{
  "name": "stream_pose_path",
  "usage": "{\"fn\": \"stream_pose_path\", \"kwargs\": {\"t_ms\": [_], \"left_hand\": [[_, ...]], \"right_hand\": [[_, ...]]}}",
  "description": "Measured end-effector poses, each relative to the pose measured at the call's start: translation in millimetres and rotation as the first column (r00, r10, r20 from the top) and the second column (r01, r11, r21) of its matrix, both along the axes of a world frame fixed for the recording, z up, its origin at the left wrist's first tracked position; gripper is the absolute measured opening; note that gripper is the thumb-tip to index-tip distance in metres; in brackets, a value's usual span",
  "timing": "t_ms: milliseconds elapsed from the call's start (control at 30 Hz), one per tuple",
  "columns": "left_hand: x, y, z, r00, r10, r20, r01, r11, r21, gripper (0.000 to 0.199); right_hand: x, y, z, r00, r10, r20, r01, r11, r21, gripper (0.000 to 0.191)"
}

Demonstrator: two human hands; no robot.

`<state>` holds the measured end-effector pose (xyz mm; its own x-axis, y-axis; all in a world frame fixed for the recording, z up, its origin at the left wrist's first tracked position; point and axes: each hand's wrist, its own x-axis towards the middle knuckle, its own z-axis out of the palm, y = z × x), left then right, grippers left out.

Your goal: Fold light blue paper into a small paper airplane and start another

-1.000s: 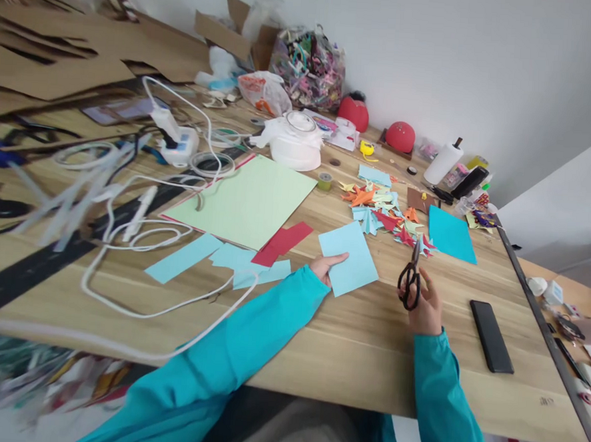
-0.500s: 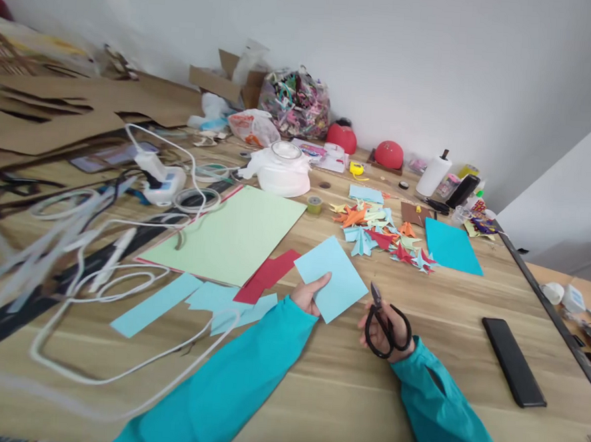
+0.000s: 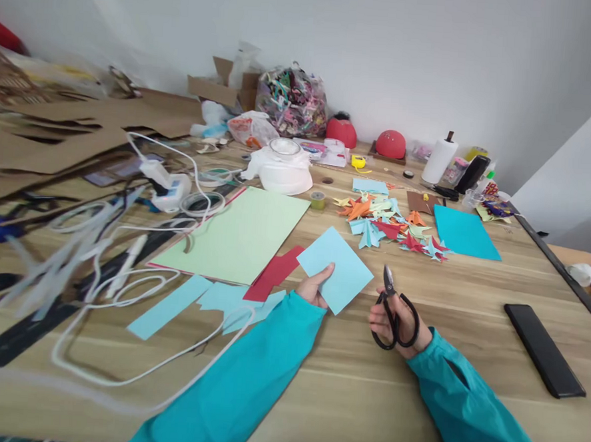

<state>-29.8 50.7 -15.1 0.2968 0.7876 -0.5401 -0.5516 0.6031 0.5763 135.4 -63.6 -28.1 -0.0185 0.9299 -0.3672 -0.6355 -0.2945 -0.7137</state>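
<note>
My left hand (image 3: pixel 315 287) pinches a square sheet of light blue paper (image 3: pixel 343 267) at its near corner, thumb on top. To its right, my right hand (image 3: pixel 404 328) holds black-handled scissors (image 3: pixel 391 307), blades together and pointing away from me, apart from the paper. Left of my left hand lie a red paper piece (image 3: pixel 273 273), light blue offcuts (image 3: pixel 225 298) and a light blue strip (image 3: pixel 169 306). A large pale green sheet (image 3: pixel 239 234) rests behind them. Beyond my hands is a pile of folded paper shapes (image 3: pixel 388 227) in orange, blue, red and yellow.
White cables (image 3: pixel 115 380) loop across the left side near a power adapter (image 3: pixel 172 192). A black phone-like slab (image 3: pixel 542 351) lies at right. A bright blue sheet (image 3: pixel 465 233), a paper roll (image 3: pixel 439 161) and a yellow tape measure (image 3: pixel 358 161) stand farther back.
The view has turned slightly, so most of the table appears shifted. My left hand still grips the blue square, and my right hand still holds the scissors.
</note>
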Motion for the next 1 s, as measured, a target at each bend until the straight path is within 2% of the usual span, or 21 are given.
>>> {"fn": "stream_pose_path", "kwargs": {"t_ms": [233,367,533,767,1000], "left_hand": [[0.7,-0.1,3.1,1.0,-0.029,-0.007,0.029,0.999,-0.017,0.028],[1.4,-2.7,4.4,0.999,-0.038,-0.01,0.038,0.999,-0.02,0.028],[1.4,-3.4,5.3,1.0,-0.019,-0.024,0.018,1.0,-0.021,0.029],[0.9,0.0,1.4,0.999,0.034,-0.021,-0.035,0.999,-0.029,0.028],[-1.0,0.3,4.9,0.995,0.05,-0.087,-0.056,0.996,-0.07,0.024]], "right_hand": [[-5.2,-0.8,14.9,0.995,-0.064,-0.072,0.076,0.983,0.165,0.056],[-6.1,-0.1,18.4,0.982,0.062,-0.177,-0.024,0.978,0.209,0.056],[-3.3,0.4,15.4,0.982,0.105,-0.156,-0.062,0.963,0.261,0.049],[-5.5,-6.7,7.7,0.921,0.381,-0.078,-0.344,0.891,0.297,0.051],[-4.6,-9.0,8.9,0.896,0.435,-0.088,-0.383,0.858,0.341,0.053]]}}
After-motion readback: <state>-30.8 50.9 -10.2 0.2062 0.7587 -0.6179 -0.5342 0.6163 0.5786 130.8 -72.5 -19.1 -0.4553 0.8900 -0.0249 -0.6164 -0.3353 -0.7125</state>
